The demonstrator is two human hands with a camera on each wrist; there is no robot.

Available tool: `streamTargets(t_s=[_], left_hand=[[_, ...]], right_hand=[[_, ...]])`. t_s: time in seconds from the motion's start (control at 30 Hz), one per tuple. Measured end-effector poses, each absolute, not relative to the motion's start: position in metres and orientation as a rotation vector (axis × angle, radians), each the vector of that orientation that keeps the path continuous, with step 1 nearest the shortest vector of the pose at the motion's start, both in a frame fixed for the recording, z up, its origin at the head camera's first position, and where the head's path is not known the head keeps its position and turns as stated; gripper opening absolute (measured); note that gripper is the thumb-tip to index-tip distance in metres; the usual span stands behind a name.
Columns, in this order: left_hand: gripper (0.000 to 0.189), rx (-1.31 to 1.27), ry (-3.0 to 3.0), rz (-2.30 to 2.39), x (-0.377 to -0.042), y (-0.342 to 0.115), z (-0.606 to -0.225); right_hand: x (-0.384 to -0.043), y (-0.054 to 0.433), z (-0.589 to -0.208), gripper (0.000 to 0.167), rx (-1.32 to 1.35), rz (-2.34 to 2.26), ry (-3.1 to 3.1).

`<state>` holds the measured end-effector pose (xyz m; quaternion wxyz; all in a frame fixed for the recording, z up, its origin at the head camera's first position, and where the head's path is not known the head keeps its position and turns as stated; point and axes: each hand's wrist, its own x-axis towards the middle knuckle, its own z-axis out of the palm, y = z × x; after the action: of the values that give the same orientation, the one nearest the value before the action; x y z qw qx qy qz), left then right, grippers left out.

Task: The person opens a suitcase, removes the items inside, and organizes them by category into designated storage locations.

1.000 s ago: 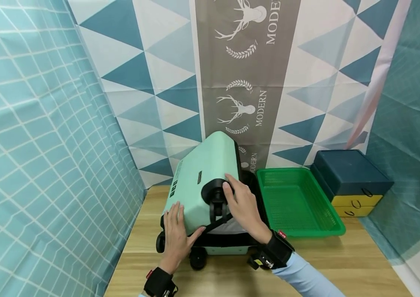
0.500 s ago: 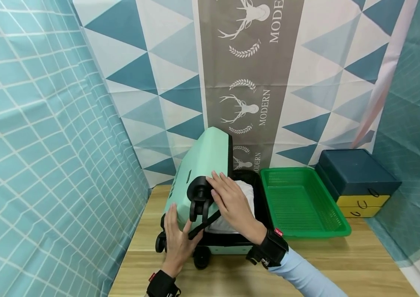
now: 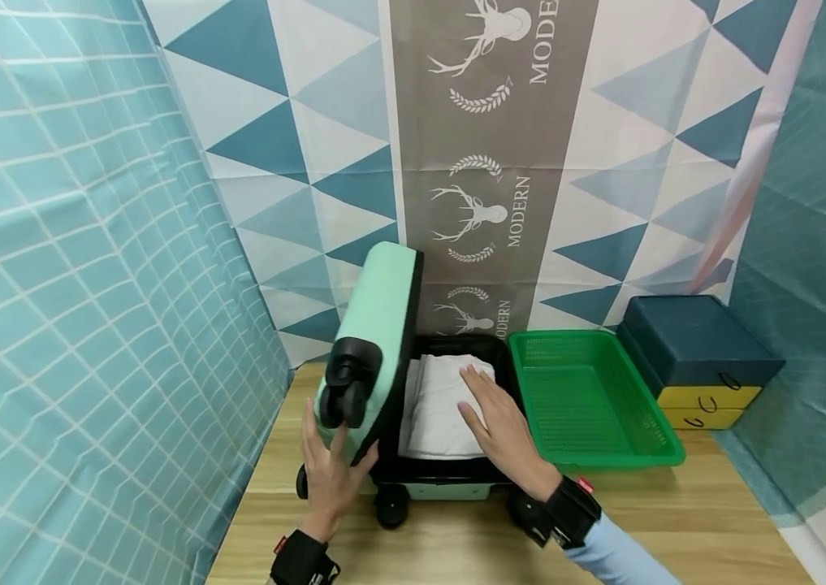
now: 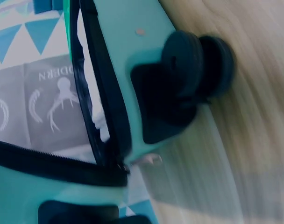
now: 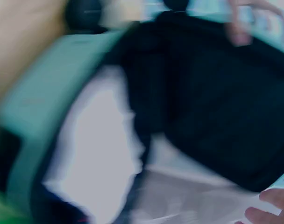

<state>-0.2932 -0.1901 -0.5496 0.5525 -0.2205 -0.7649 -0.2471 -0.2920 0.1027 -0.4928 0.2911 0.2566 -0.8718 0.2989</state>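
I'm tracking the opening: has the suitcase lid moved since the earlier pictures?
Yes: the suitcase lid has swung left, farther from the green basket.

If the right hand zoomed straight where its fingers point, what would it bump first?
The right hand would probably meet the raised suitcase lid first. Depth is unclear, though: it might brush the white cloth below instead.

Just beyond the left hand point(image 3: 328, 483) the mint-green hard-shell suitcase lid point(image 3: 376, 305) stands tilted. Between this lid and the green rectangular plastic basket point(image 3: 581, 394) lies the mint-green and black suitcase base point(image 3: 449, 492). In the base, to the left of the right hand point(image 3: 508, 435), is the white folded cloth point(image 3: 442, 414). The basket is right of this hand; farther right are the dark-blue and yellow boxes point(image 3: 705, 345).
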Motion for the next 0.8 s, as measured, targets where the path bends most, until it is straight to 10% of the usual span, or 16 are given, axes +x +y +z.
streamTargets(t_s=[0.3, 0.8], left_hand=[[0.080, -0.416, -1.802, -0.768, -0.316, -0.236, -0.598], [0.073, -0.003, -1.776, -1.183, -0.306, -0.264, -0.603]], right_hand=[[-0.274, 0.141, -0.597, 0.050, 0.626, 0.731, -2.670], [-0.266, 0.144, -0.638, 0.033, 0.645, 0.410, -2.615]])
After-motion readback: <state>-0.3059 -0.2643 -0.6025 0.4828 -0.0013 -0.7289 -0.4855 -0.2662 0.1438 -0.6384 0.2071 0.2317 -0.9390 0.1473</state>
